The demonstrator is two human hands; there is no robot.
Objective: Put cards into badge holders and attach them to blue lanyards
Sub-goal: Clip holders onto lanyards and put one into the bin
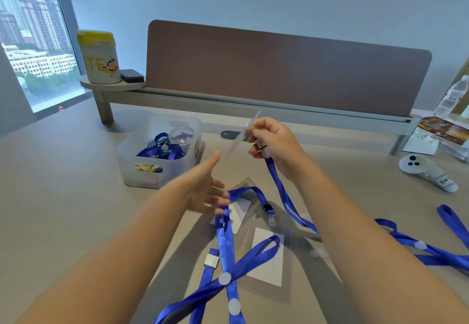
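My right hand (272,141) is raised above the desk and pinches a clear badge holder (243,133), seen edge-on, together with the end of a blue lanyard (284,197) that hangs down to the desk. My left hand (208,189) hovers open below and to the left, fingers spread, touching nothing I can make out. On the desk lie two more clear holders with white cards (266,255) (238,214), crossed by other blue lanyards (228,252) with white sliders. Another blue lanyard (431,250) lies to the right.
A translucent bin (162,151) with lanyards and small items stands at the back left. A white controller (426,171) and snack packets (441,131) lie at the right. A brown desk divider (279,70) and a white canister (99,57) stand behind.
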